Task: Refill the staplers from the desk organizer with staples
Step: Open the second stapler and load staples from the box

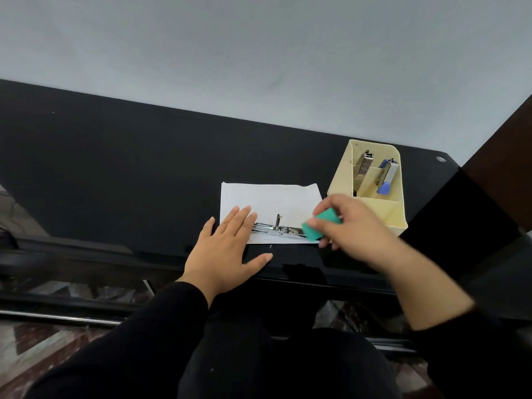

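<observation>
Item, far left: our left hand (pixel 227 249), fingers spread and flat, holding nothing, pressing the near-left corner of the white paper (pixel 270 201) against the dark counter (pixel 115 174); we judge it best kept there as an anchor. Item, centre: the green stapler (pixel 288 229), lying opened out on the paper, metal channel exposed. Item, right of centre: our right hand (pixel 354 226), fingers closed on the stapler's green cap end; blur hides the finer grip. We advise swinging the cap gently, keeping the channel level so staples seat straight. Item, far right: the cream organizer (pixel 394 220), holding a silver stapler (pixel 363 168) and a blue stapler (pixel 387 177), both awaiting refill.
</observation>
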Demonstrator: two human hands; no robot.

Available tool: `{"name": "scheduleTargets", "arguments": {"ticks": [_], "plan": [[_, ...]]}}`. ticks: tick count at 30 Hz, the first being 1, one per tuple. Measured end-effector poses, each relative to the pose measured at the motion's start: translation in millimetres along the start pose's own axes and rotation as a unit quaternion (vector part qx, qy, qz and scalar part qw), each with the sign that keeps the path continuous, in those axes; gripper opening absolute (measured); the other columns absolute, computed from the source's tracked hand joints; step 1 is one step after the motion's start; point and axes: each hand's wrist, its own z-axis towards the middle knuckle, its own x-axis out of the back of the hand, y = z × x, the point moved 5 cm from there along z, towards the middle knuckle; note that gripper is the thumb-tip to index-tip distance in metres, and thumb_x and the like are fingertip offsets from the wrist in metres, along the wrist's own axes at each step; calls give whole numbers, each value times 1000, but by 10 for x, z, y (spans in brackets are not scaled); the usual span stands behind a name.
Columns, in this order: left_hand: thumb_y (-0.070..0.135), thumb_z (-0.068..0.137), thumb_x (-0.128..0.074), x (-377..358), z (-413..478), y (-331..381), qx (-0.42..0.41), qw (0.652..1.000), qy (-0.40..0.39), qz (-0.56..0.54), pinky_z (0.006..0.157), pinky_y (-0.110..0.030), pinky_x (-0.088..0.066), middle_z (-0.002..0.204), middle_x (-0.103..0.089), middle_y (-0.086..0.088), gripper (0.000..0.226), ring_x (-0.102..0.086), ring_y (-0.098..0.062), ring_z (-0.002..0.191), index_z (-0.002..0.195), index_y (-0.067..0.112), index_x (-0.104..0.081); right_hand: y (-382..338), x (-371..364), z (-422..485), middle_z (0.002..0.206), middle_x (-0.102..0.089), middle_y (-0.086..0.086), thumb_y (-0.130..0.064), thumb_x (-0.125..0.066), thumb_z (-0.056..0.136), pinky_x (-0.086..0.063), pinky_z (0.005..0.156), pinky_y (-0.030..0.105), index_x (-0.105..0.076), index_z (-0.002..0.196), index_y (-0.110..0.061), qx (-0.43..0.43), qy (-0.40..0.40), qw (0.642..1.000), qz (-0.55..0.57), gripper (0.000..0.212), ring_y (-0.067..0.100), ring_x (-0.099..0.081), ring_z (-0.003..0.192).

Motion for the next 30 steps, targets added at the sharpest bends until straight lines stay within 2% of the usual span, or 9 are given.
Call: {"name": "scheduleTargets", "arguments": {"ticks": [2, 5, 9, 15, 18, 21, 24, 27, 30], "plan": [[77, 75, -15, 27, -8, 8, -8, 1000, 10, -25, 113, -40, 0, 153, 5, 16, 82, 17, 2, 135, 144, 34, -5, 208, -328, 15, 78, -61, 6, -17, -68, 80, -39, 37, 16, -54, 81, -18, -50, -27, 997, 47, 14, 5, -54, 39], [76, 72, -32, 94, -24, 11, -19, 997, 36, -72, 110, -37, -7, 153, 0, 18, 69, 7, -2, 139, 134, 46, -23, 391, -563, 58, 87, -63, 10, -20, -73, 76, -38, 37, 14, -54, 81, -18, -84, 10, 992, 96, 19, 6, -49, 37], [73, 71, -43, 129, -33, 8, -28, 994, 62, -85, 107, -40, -18, 151, -12, 13, 56, -10, -11, 140, 118, 41, -46, 402, -607, 111, 95, -62, 5, -27, -74, 74, -39, 39, 11, -54, 81, -25, -83, 38, 992, 93, 21, 10, -53, 61], [72, 72, -45, 152, -44, 25, -34, 993, 69, -91, 105, -37, -20, 149, -20, 13, 49, -13, -10, 140, 107, 40, -55, 299, -626, 67, 91, -64, -4, -21, -71, 77, -50, 75, 28, -59, 74, -36, 41, 5, 997, 62, 20, 17, -59, 87], [70, 73, -46, 164, -49, 36, -42, 993, 66, -93, 103, -37, -20, 148, -23, 12, 44, -16, -11, 139, 104, 40, -57, 292, -631, 32, 95, -57, -17, -19, -70, 77, -44, 87, 19, -58, 73, -42, 113, -12, 994, 0, 27, 2, -54, 98], [66, 76, -49, 170, -55, 40, -49, 992, 74, -93, 101, -37, -23, 147, -28, 11, 38, -21, -13, 138, 101, 40, -60, 348, -657, 2, 98, -57, -17, -17, -71, 76, -32, 86, 5, -61, 81, -35, 152, -21, 986, -63, 21, -4, -49, 98], [63, 77, -52, 165, -57, 43, -51, 991, 81, -98, 99, -37, -24, 144, -32, 11, 33, -29, -13, 135, 99, 40, -61, 401, -655, 6, 103, -61, -15, -19, -72, 75, -24, 85, -1, -65, 90, -28, 164, 1, 980, -109, 19, 6, -45, 102], [64, 75, -53, 158, -52, 27, -45, 991, 81, -101, 98, -34, -22, 143, -32, 14, 33, -33, -12, 132, 98, 42, -61, 402, -659, -6, 108, -61, -14, -21, -71, 76, -21, 87, -1, -65, 94, -28, 173, 6, 977, -122, 20, 9, -46, 107], [66, 74, -51, 150, -45, 10, -42, 991, 77, -100, 97, -33, -21, 144, -30, 14, 36, -31, -11, 132, 100, 42, -60, 430, -588, -52, 100, -54, -11, -22, -71, 75, -31, 88, 7, -63, 96, -22, 178, 52, 976, -115, 22, 10, -49, 101]]}}
